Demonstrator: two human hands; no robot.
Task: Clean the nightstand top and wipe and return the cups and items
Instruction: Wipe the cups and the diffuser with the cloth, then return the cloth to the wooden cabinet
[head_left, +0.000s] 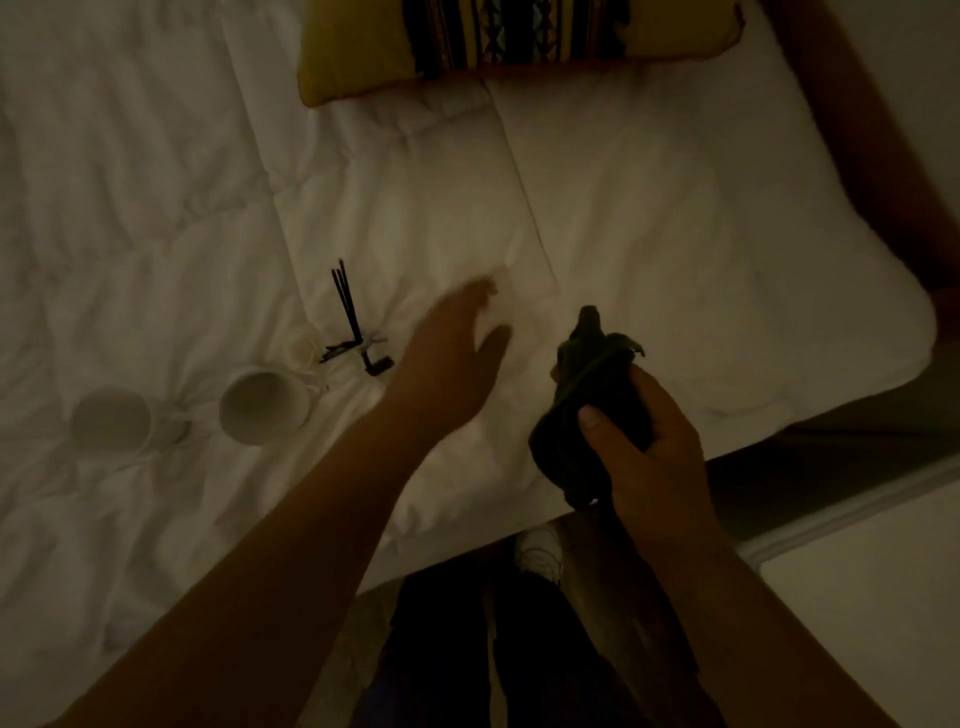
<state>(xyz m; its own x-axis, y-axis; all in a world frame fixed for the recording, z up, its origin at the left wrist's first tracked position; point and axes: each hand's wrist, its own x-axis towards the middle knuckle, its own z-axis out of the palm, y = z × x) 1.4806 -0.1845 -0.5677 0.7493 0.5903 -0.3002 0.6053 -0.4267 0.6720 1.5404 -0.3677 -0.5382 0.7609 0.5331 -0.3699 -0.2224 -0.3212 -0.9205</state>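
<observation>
Landmark: the white bed (675, 218), its duvet filling most of your view; everything below is placed against it.
Far-left cup: a white cup (110, 420) lies on the bed's left part, its mouth toward you.
Second cup: another white mug (260, 408) sits on the bed just right of the first, handle on its right side.
Small pot: a little white container (301, 347) rests on the bed just beyond the second mug.
Dark sticks: a bundle of thin black sticks (345, 304) lies on the bed right of the small pot, with small dark bits at its near end; too dim to tell what they are.
Left hand: your left hand (457, 358) reaches over the middle of the bed, fingers spread and loose, blurred, the grip holding nothing.
Cloth: a dark cloth (587, 395) is bunched above the bed's near edge.
Right hand: your right hand (644, 447) has its grip curled round the cloth, thumb pressed on it.
Cushion: a yellow patterned cushion (519, 41) lies at the bed's far side.
</observation>
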